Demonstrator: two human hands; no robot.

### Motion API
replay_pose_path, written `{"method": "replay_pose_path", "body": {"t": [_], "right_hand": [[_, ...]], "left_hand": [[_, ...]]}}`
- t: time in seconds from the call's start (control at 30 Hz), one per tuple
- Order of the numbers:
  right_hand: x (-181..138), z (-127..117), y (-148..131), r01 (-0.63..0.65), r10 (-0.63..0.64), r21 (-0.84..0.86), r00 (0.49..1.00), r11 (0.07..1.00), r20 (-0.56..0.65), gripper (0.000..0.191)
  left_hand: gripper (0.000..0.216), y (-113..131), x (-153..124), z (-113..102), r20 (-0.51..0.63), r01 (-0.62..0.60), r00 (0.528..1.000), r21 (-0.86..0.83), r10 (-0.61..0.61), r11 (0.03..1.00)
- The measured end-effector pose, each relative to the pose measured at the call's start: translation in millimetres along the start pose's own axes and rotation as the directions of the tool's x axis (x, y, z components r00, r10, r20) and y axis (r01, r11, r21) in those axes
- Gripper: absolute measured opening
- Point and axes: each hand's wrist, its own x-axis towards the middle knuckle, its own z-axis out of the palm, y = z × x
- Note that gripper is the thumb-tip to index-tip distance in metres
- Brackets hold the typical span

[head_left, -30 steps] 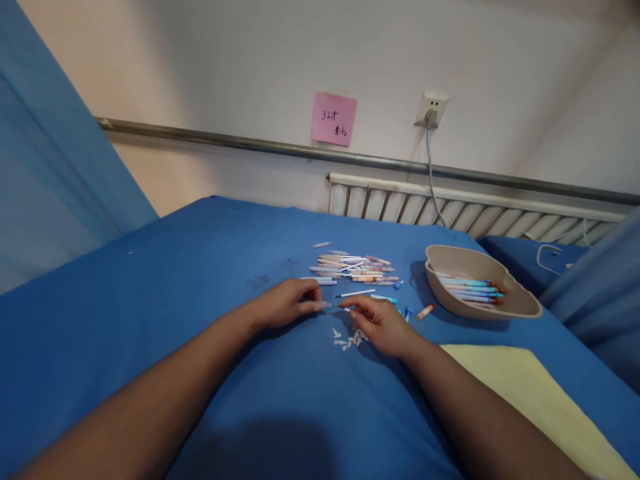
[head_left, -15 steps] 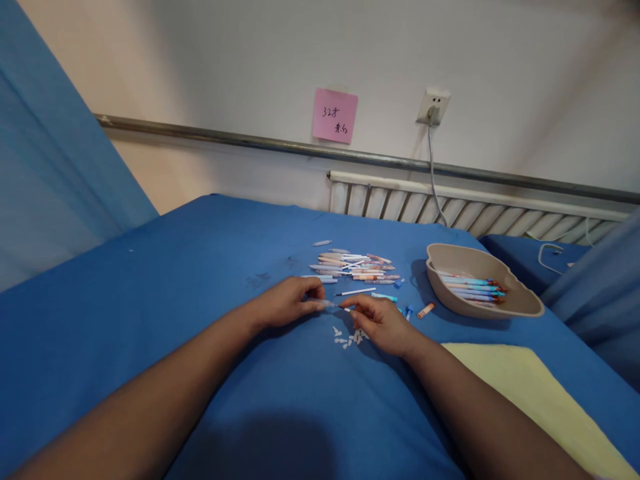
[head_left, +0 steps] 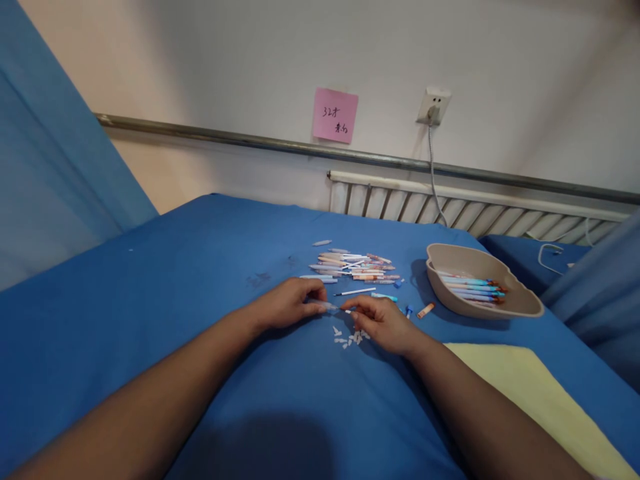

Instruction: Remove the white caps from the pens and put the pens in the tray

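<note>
My left hand (head_left: 295, 300) is closed, its thumb and fingers pinching a clear pen barrel (head_left: 326, 305) that points to the right. Facing it, my right hand (head_left: 383, 322) has thumb and forefinger closed on a thin white pen refill (head_left: 349, 311), mostly hidden by the fingers. The refill's front end is close to the barrel; I cannot tell whether they touch. Small white plastic tips (head_left: 357, 337) lie scattered just below the right hand. Another white refill (head_left: 357, 291) with a dark point lies beyond my fingers.
Behind the hands is a pile of pen barrels and refills (head_left: 350, 265). Blue pieces (head_left: 409, 311) and an orange-and-white pen part (head_left: 426, 311) lie to the right. A beige basin (head_left: 520, 303) holds several pens, with yellow cloth (head_left: 520, 380) in front, on the blue sheet (head_left: 200, 253).
Both hands stay nearly where they were, facing each other. Only slight finger movement shows around the barrel and the refill.
</note>
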Motion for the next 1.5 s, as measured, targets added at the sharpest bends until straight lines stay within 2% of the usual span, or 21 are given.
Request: {"method": "replay_pose_path", "body": {"t": [0.27, 0.47, 1.1, 1.5], "right_hand": [[0.4, -0.1, 1.0, -0.004, 0.003, 0.002, 1.0, 1.0, 0.004, 0.03], [-0.2, 0.1, 1.0, 0.004, -0.004, -0.008, 1.0, 1.0, 0.011, 0.03], [-0.7, -1.5, -0.6, 0.014, -0.014, -0.037, 1.0, 0.999, 0.011, 0.031], [-1.2, -1.7, 0.2, 0.004, -0.004, -0.012, 1.0, 1.0, -0.007, 0.028]], "left_hand": [[0.027, -0.6, 0.5, 0.6, 0.004, 0.002, 1.0, -0.062, -0.002, 0.998], [0.026, 1.3, 0.5, 0.1, 0.018, -0.022, 1.0, -0.056, 0.023, 0.998], [0.024, -1.8, 2.0, 0.6, 0.068, 0.008, 0.998, -0.065, -0.003, 0.998], [0.028, -0.9, 3.4, -0.3, 0.115, 0.043, 0.993, -0.165, -0.025, 0.985]]}}
